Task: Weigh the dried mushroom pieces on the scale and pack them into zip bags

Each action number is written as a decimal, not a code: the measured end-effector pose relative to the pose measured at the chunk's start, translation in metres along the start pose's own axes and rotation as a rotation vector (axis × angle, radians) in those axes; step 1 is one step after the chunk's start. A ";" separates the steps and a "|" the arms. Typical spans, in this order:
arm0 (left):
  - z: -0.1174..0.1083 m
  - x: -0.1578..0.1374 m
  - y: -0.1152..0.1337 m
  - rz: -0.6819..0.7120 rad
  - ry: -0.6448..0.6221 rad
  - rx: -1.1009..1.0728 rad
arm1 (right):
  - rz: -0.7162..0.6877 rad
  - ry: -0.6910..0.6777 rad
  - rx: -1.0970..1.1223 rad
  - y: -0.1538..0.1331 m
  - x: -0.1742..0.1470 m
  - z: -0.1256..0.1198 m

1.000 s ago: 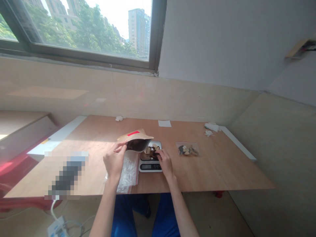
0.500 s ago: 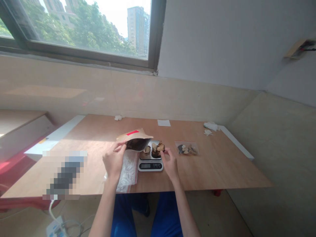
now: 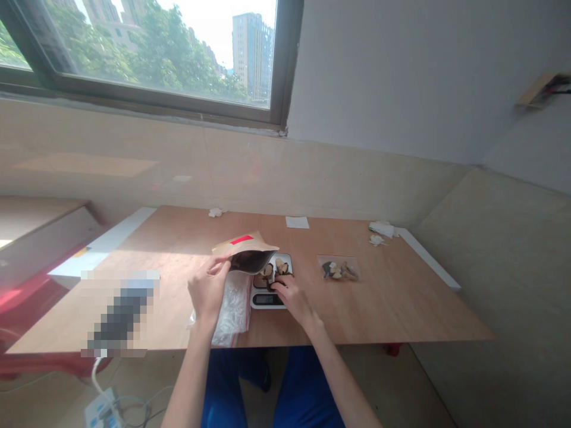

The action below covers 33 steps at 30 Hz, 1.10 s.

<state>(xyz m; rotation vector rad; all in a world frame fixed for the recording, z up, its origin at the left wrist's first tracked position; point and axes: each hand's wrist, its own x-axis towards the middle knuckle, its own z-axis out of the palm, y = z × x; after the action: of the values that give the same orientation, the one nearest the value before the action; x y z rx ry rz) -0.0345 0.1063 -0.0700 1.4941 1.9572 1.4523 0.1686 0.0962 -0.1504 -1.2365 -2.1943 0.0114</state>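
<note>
My left hand (image 3: 209, 292) pinches the edge of a brown kraft paper bag (image 3: 259, 242) with a red label, its dark mouth facing me. The bag partly covers a small digital kitchen scale (image 3: 257, 300). On the scale's pan lie dried mushroom pieces (image 3: 282, 266), pale with dark edges. My right hand (image 3: 292, 297) reaches over the scale's front, its fingertips closed at a dark mushroom piece (image 3: 270, 284) near the pan's front edge. Under my left hand's side lies a stack of clear zip bags (image 3: 232, 306).
A filled clear zip bag (image 3: 338, 268) of dried pieces lies right of the scale. White paper (image 3: 297, 222) and crumpled scraps (image 3: 382, 229) lie toward the back of the wooden table (image 3: 401, 303). A blurred-out object (image 3: 122, 315) is at the left, with a power strip (image 3: 102, 410) below.
My right hand has moved left and down from the pan's right side to its front edge, leaving the piece it touched there. The left hand keeps holding the paper bag.
</note>
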 end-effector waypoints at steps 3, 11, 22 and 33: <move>0.001 0.000 -0.002 0.010 0.000 0.012 | 0.010 -0.023 -0.087 0.001 0.005 0.005; 0.003 0.000 -0.008 0.028 0.004 0.009 | 0.061 -0.061 -0.152 -0.003 0.010 0.008; 0.001 0.000 -0.007 0.020 -0.011 0.002 | 0.186 -0.060 -0.181 -0.010 0.006 0.003; 0.002 -0.002 -0.004 0.001 -0.012 0.020 | 0.298 0.352 0.250 -0.022 0.020 -0.043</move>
<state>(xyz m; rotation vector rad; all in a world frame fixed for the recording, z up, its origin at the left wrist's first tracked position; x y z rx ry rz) -0.0343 0.1063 -0.0752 1.5090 1.9700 1.4247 0.1663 0.0873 -0.0993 -1.2985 -1.6418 0.1711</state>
